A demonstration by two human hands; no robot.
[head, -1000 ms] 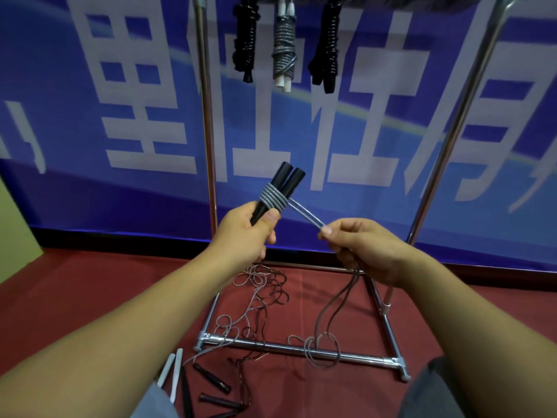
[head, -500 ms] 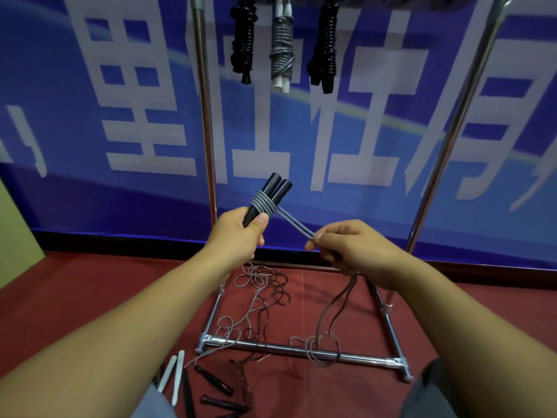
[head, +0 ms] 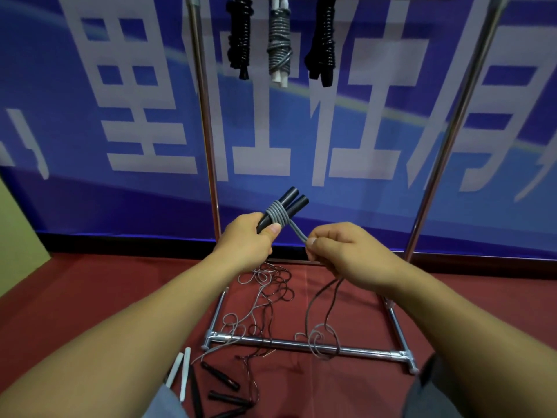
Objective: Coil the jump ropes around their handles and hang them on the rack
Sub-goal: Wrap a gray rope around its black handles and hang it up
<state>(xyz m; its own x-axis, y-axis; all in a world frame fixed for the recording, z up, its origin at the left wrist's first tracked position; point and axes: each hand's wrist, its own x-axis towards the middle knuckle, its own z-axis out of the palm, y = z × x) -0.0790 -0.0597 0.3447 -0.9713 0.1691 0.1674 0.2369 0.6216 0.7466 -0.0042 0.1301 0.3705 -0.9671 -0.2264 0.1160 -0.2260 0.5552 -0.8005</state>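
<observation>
Head view: left hand grips black handles; right hand pinches grey rope.

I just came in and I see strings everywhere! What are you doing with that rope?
A person is winding a jump rope up. The left hand grips two black handles held together, with a few turns of grey rope around them. The right hand pinches the loose rope, which trails down to the red floor. Three wound ropes hang on the metal rack. More ropes and handles lie loose on the floor.
</observation>
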